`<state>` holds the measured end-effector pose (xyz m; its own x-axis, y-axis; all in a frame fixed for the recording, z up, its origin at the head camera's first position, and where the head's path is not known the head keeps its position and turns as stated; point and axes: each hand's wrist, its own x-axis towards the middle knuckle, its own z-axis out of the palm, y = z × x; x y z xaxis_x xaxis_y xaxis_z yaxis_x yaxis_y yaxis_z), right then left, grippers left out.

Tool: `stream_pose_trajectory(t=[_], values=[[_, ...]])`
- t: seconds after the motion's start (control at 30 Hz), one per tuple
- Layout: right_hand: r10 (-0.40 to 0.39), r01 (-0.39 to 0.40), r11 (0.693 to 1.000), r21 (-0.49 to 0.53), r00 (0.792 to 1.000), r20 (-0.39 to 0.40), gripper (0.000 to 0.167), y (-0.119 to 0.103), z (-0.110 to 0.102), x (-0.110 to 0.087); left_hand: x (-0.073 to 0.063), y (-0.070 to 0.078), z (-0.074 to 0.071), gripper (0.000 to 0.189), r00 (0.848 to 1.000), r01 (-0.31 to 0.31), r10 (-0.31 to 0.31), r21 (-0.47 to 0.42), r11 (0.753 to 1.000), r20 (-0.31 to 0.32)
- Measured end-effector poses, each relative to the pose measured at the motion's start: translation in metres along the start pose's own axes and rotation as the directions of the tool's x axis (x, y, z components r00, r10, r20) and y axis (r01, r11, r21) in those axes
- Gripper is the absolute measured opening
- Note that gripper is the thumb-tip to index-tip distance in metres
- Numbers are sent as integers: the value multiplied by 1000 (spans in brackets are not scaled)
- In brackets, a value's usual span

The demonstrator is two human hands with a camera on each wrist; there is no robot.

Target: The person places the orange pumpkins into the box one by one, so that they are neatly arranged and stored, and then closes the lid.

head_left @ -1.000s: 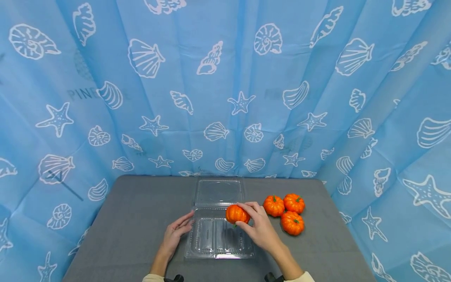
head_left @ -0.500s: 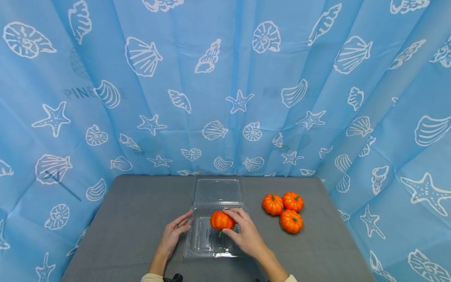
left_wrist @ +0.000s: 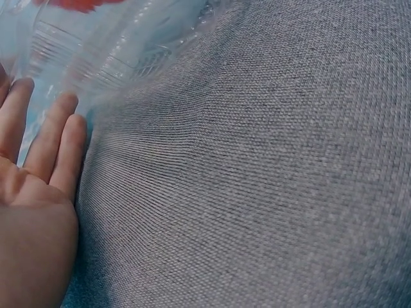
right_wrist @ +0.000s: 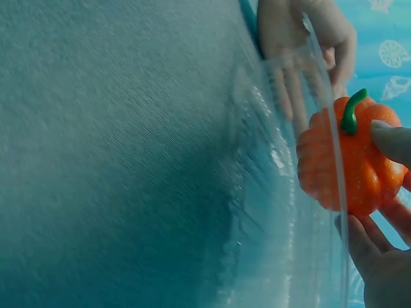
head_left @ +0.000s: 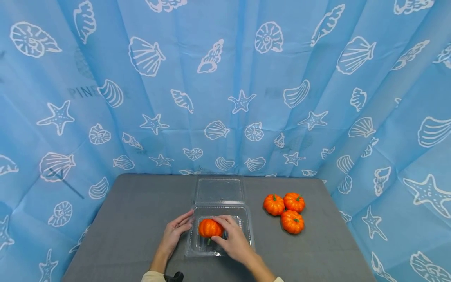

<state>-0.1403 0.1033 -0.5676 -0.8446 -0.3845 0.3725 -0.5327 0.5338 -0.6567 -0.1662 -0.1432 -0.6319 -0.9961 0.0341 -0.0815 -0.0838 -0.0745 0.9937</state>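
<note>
Orange pumpkin (head_left: 208,228) sits within the left half of the clear container (head_left: 197,253), on its side, stem (right_wrist: 353,112) toward the wearer; from my end I can't tell if it touches the floor, though the right wrist view shows part of it through the clear wall. Right hand (head_left: 233,237) pinches it from the right, thumb on the near side, fingers on the far side. Left hand (head_left: 172,231) is by the container's left rim, fingers mostly straight, a small gap among them in the left wrist view; light contact or none, I can't tell. Lid (head_left: 220,190) is folded back flat on the gray table (head_left: 141,203), three more pumpkins (head_left: 290,215) clustered right, well apart. Risks, my call: skin looks smooth and glossy, so an early or uneven release could let it roll on its curved side and end up askew. Right fingers dipping into the container could catch the wall on the way out and drag it. Thin plastic looks light, so if the left hand isn't really steadying it, a nudge might slide or twist the container. Knocking the hinge side could swing the lid.
</note>
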Motion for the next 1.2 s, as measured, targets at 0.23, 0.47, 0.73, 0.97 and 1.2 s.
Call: stream_pose_trajectory(t=[0.23,0.47,0.73,0.97,1.2], values=[[-9,9,1000,-30,1000,3,57,1,13,-1,3,-2,0,48,1000,7,-6,29,1000,-18],[-8,10,998,-54,999,34,59,-1,19,-2,3,-1,1,48,999,2,-1,54,999,-32],[4,2,998,-65,996,89,58,-4,19,-2,2,2,1,48,999,29,-27,46,999,-30],[39,-35,999,-37,990,136,57,-4,18,-2,1,2,0,47,998,47,-45,64,997,-33],[26,-17,997,-69,990,137,60,-3,16,-2,0,2,0,48,999,36,-34,54,998,-24]])
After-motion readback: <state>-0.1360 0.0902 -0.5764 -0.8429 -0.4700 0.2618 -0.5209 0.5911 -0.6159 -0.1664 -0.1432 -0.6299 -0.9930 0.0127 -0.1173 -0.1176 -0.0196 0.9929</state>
